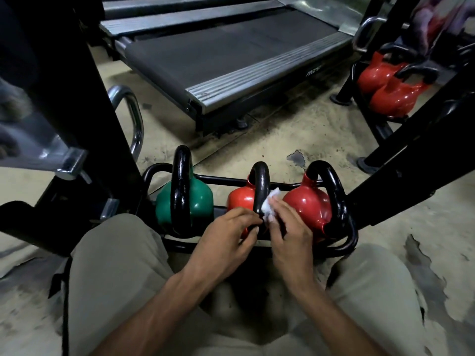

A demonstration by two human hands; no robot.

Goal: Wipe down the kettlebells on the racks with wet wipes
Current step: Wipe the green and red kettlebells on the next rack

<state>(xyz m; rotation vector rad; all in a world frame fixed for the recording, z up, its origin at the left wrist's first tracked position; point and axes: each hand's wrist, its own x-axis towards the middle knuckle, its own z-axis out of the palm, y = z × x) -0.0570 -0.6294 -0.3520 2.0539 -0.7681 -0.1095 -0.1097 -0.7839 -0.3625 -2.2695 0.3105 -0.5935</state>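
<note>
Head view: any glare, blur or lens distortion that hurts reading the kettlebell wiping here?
Head view: dim, with dark corners; glare spots on the right red kettlebell and the black handle of the middle kettlebell; wide-angle lens bends the rack post; top-right corner is smeared; left hand, right hand and wipe are sharp enough.

A person's right hand (288,232) holds a white wipe (270,205) against the black handle (261,181) of a red kettlebell (240,199), while the left hand (223,235) grips the handle lower down. A green kettlebell (200,199) sits left of the fingers, a second red kettlebell (308,204) just right, a treadmill (226,52) beyond.
</note>
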